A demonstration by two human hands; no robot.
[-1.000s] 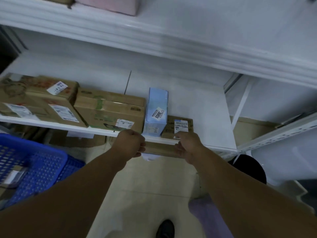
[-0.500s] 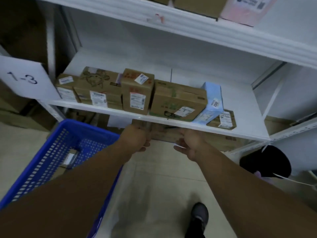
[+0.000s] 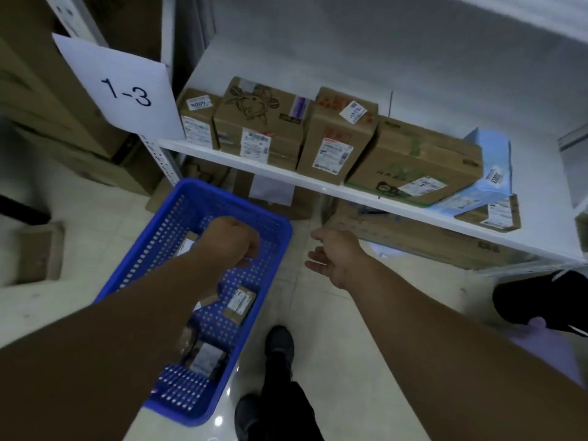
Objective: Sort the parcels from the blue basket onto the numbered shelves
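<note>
Hovering over the blue basket [image 3: 149,246] at lower centre, the left hand [image 3: 232,241] is curling its fingers, on what I cannot tell, while the right hand [image 3: 334,256] is hanging released, so picking a parcel [image 3: 240,302] is likely coming next.

The left hand [image 3: 230,241] shows only its back above the blue basket [image 3: 241,203], so whatever its curled fingers hold is hidden. Its forearm covers several parcels [image 3: 240,302] inside. Labels on the boxes [image 3: 334,144] are too blurred to read, and the right end of the shelf [image 3: 286,177] is cut off.
</note>
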